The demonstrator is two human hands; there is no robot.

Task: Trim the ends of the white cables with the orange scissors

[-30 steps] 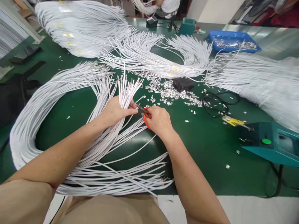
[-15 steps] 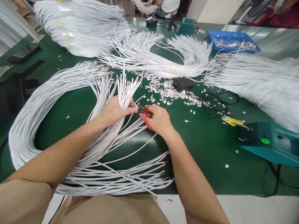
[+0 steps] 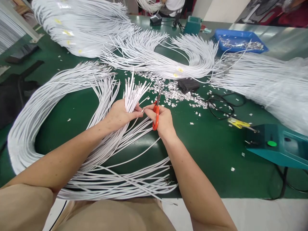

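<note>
My left hand (image 3: 124, 114) is closed around a bundle of white cables (image 3: 134, 96), whose stripped ends fan out above the thumb. Red-handled cutters (image 3: 156, 116) sit in my right hand (image 3: 162, 118), their dark tip turned away from me. The right thumb and forefinger pinch a cable end at the tip of my left thumb; that end is small and partly hidden. Below the hands, more white cables (image 3: 130, 183) lie across the green table with their ends toward my right forearm. A long curved bundle (image 3: 26, 125) loops round on the left.
Silvery scraps (image 3: 173, 93) litter the table's middle, beside a black block (image 3: 188, 85). A blue tray (image 3: 240, 40) with small metal pieces stands at the back. At right are a teal device (image 3: 276, 144), a yellow clip (image 3: 239, 123) and black cord (image 3: 221, 107). A person (image 3: 172, 6) sits beyond.
The cutters have swung from pointing at the left hand to pointing away and upward. My right fingertips have moved to the cable end at the left thumb.
</note>
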